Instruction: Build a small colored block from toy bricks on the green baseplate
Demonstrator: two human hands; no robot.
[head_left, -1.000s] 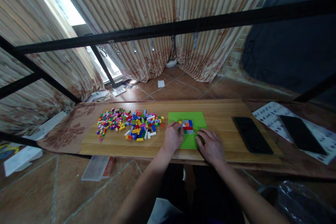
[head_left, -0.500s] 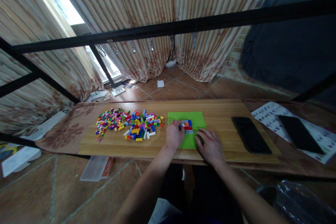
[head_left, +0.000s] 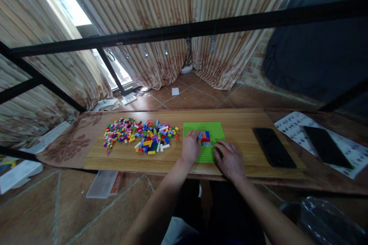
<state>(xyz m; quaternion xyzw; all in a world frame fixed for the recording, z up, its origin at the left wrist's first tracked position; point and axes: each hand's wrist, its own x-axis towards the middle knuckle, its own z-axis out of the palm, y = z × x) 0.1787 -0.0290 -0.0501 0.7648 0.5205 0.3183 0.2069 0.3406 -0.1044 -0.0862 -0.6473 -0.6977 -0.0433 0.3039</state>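
Observation:
A green studded baseplate (head_left: 214, 128) lies on the wooden board. Near its middle sits a small block of toy bricks (head_left: 206, 140) in blue, orange, red and grey. My left hand (head_left: 191, 148) reaches over the plate's left side, its fingers closed at the left end of this block on a small blue brick (head_left: 199, 136), partly covered by the fingertips. On the plate's right edge rests my right hand (head_left: 230, 157), thumb and fingers bent around that edge and holding it; the fingertips are partly hidden.
Left of the plate, loose larger bricks (head_left: 155, 138) and a heap of small colourful pieces (head_left: 119, 134) cover the board (head_left: 172, 164). A black phone (head_left: 273, 147) lies on the right. Beyond it, a dark tablet-like slab (head_left: 327, 147) rests on a printed sheet (head_left: 293, 122).
The left fingers have shifted slightly, and the dark blue piece seen at their tips before now sits lower against the block. My right hand stays at the plate's edge.

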